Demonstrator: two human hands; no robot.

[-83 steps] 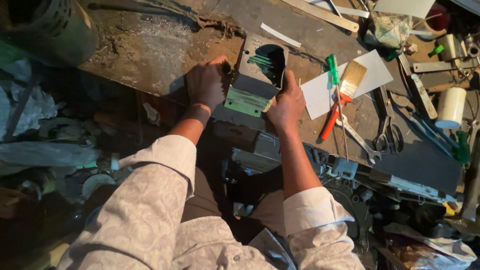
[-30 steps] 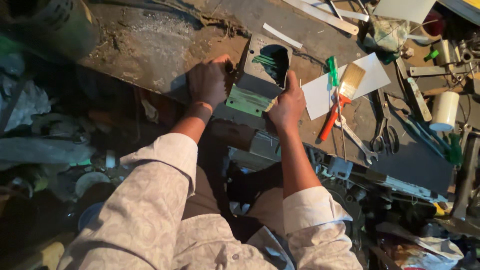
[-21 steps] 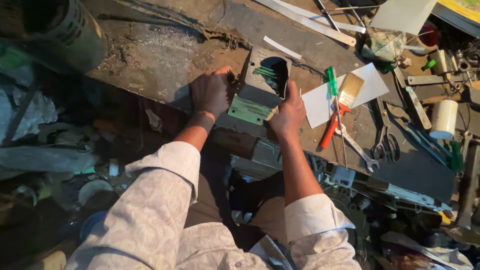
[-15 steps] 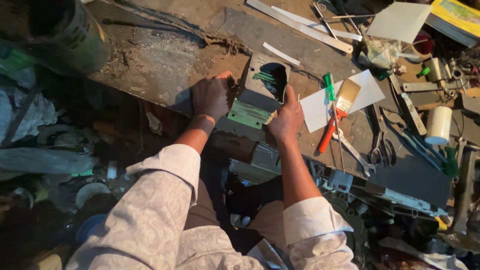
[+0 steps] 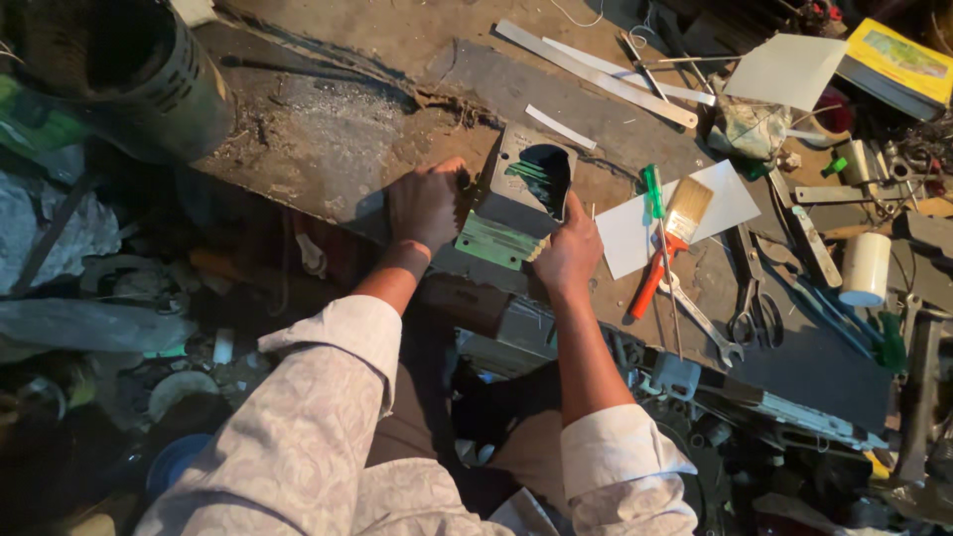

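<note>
Grimy steel and dust, that's our bench [image 5: 328,149], and it's packed. Going big to small: a dark ribbed drum [image 5: 119,79] sits off the far left corner, then comes the grey metal housing [image 5: 521,194] with a round hole showing green inside, sitting right at the near edge, slightly tilted, with a green plate [image 5: 493,241] under its front.

Our left hand [image 5: 425,203] is pressed against the housing's left side, fingers curled at its wall. Our right hand [image 5: 569,253] clamps the right front corner, thumb up along the side. So both grips are closed on the housing, one each side.

Off toward the right edge: white sheets [image 5: 675,213], a paintbrush [image 5: 683,208] lying on one, a screwdriver [image 5: 652,194] with a green handle, orange-handled pliers [image 5: 650,283], a spanner [image 5: 705,323], scissors [image 5: 749,308] and a white tape roll [image 5: 866,268].

What worries us: the housing is so close to the near edge that one slip of either hand could tip it off onto our lap. Loose grit under it won't help. The tools just beside our right wrist could get knocked too.
</note>
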